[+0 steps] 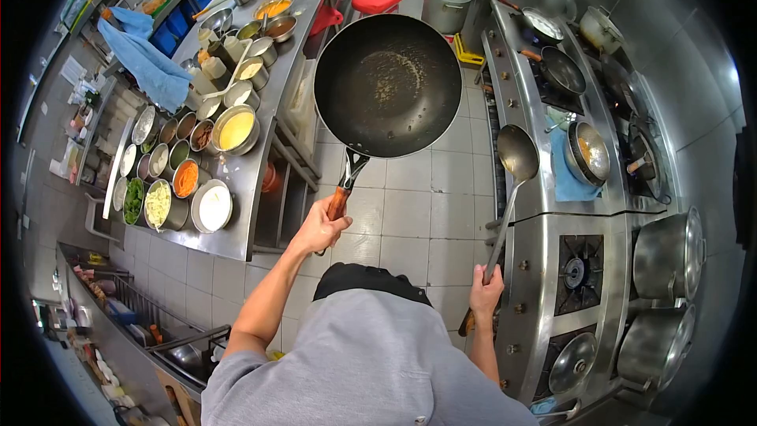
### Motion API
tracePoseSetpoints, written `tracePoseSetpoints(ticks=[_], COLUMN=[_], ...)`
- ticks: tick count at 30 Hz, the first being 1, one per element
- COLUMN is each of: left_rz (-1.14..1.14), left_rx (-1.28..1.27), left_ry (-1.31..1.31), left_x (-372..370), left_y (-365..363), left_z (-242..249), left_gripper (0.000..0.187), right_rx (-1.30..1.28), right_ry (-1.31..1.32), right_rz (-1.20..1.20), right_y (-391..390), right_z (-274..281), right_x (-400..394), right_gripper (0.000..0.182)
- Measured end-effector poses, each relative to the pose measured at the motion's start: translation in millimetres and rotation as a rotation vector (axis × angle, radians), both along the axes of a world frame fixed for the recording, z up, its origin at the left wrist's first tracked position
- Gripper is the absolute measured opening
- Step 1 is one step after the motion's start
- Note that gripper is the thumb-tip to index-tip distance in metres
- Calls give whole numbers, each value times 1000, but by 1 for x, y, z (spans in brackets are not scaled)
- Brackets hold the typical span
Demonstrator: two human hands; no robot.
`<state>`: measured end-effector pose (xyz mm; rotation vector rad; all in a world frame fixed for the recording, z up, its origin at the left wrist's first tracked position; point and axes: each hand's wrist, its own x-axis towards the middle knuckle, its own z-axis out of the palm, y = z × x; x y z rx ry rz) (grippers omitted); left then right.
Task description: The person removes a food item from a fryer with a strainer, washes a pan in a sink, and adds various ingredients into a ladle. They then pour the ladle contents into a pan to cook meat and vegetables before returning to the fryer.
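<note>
My left hand (322, 226) grips the wooden handle of a large black wok (388, 85), which is held up in the air over the tiled aisle with its dark, nearly bare inside facing the camera. My right hand (486, 290) holds the long handle of a metal ladle (516, 152). The ladle's bowl hangs at the near edge of the steel stove range (524, 260), beside the wok's lower right rim.
On the left, a steel counter (246, 181) carries several metal bowls of sauces, chopped vegetables and seasonings. The range on the right has gas burners (576, 272), pans, a blue cloth (569, 181) and big lidded pots (666, 256). A red stool (376, 0) stands farther down the aisle.
</note>
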<state>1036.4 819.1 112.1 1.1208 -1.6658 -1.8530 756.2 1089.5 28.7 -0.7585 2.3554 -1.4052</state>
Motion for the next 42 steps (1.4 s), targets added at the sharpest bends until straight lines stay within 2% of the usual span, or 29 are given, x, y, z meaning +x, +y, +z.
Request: tracePoseSetpoints(ticks=[7,12,16,22,25,26,29,30,31,33,37,40,42], left_rz=[30,-3,-106,-290,-382,-418,-535,-572,-600,-698,-762,-870,-913], left_rx=[62,144,265,414,433,409,388,386,370,347,303,293,329], left_ry=[62,-2,-63,-82,-69,-93,-106,-79,-80,-103,-182,-141,-101], left_x=[-3,-5,0,-17,-36,-45,-75,-87,-97,-122,-199,-261,-274], left_y=[2,8,13,6,-1,-2,-1,2,4,12,67,113,111], left_z=[-12,-17,-23,-24,-16,-8,15,30,35,45,94,103,113], left_gripper=[22,20,20,23,22,22,22,22,22,23,23,23,23], right_rx=[-94,-60,-80,-108,-106,-105,-331,-456,-498,-750,-791,-767,-670], right_ry=[75,144,176,67,-4,60,-557,-709,-764,-881,-822,-564,-331], right_rz=[-41,-72,-112,-143,-178,-142,-152,-43,-84,49,-78,-218,-310], right_y=[7,12,4,-14,-7,2,14,25,41,66,142,208,221], right_z=[6,2,1,7,11,4,68,80,95,130,197,252,281], right_x=[5,4,15,28,26,20,12,2,-4,-22,-65,-112,-121], right_gripper=[27,27,31,34,31,23,13,15,18,20,32,40,43])
